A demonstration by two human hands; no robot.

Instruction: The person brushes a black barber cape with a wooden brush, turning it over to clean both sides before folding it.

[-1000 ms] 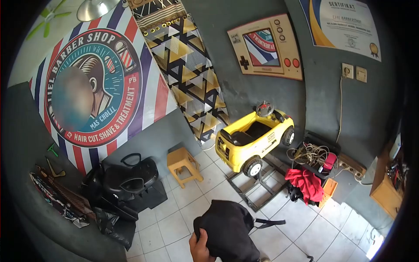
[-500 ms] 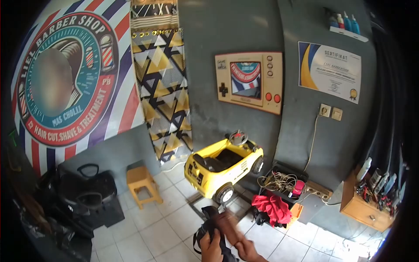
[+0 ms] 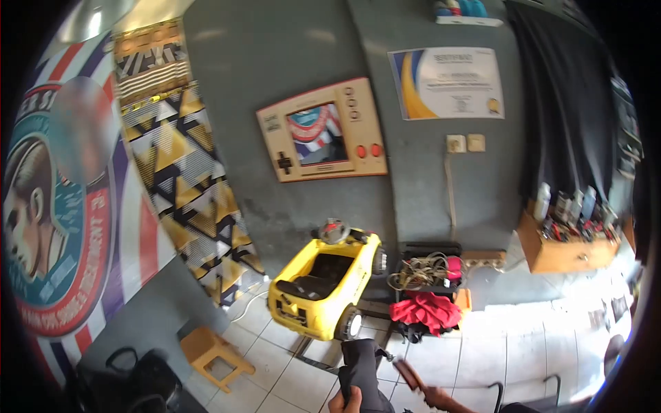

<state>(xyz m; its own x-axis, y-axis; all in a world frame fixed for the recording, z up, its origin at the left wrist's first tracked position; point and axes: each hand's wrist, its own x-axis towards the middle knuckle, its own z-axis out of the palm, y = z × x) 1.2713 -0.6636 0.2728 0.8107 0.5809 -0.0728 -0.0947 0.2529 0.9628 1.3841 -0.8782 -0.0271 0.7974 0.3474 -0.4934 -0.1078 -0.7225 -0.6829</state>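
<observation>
At the bottom centre, my left hand (image 3: 346, 401) is closed round a dark cloth-like item (image 3: 361, 372), thumb on top. To its right, my right hand (image 3: 439, 397) grips the end of a brown, flat, elongated object (image 3: 409, 375), which may be a brush. A small gap separates that object from the dark item. Beyond my hands stands a yellow toy car (image 3: 323, 282) on the tiled floor.
A tan stool (image 3: 210, 351) stands at lower left near black chairs. Red cloth (image 3: 425, 311) lies below a crate of cables (image 3: 427, 271). A wooden cabinet (image 3: 575, 255) with bottles and tools is at right. Dark curved bars show at the lower right.
The view has turned right. My right hand and the brown object have moved away from the dark item, to the right; before, the object was against it. The dark item stands more upright.
</observation>
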